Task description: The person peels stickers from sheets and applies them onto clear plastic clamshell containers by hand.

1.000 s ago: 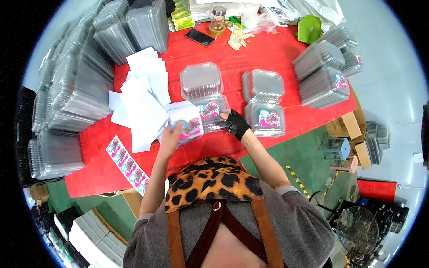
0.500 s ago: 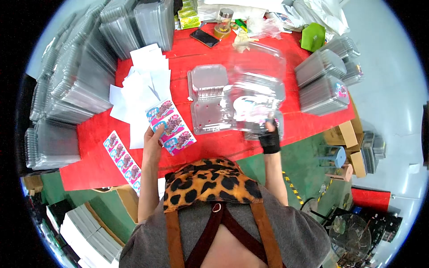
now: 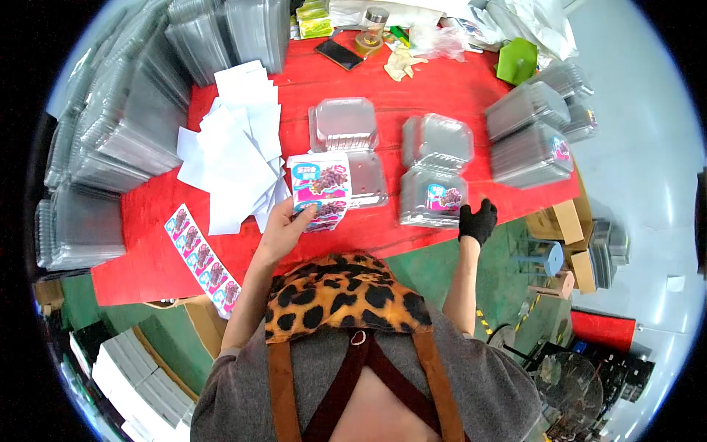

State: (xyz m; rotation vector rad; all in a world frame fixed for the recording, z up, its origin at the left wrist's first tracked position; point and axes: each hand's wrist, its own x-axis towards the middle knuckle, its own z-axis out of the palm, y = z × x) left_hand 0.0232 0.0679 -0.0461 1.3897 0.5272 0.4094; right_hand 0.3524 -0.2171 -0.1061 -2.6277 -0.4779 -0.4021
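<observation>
My left hand point(image 3: 286, 228) pinches a sheet of grape-picture stickers point(image 3: 321, 180) between thumb and fingers. The sheet overlaps the near part of an open clear plastic clamshell box point(image 3: 344, 121). To the right stands a stack of open clear clamshell boxes point(image 3: 437, 144), with one grape sticker point(image 3: 445, 197) on its near part. My right hand point(image 3: 479, 222), in a black fingerless glove, is beside that stack's near right corner. Its fingers are apart and hold nothing; whether they touch the plastic I cannot tell.
Loose white paper sheets point(image 3: 239, 158) are piled left of the boxes, and another sticker strip point(image 3: 202, 256) hangs over the table's front edge. Tall stacks of clear boxes point(image 3: 132, 140) line the left side. More box stacks point(image 3: 526, 151) stand at the right. A phone point(image 3: 338, 54) and jar point(image 3: 374, 26) lie farther back.
The blurred clear box that my right hand was moving now rests on the right stack, sticker visible. My right hand has let go and shifted right. My left hand brought the sticker sheet rightward.
</observation>
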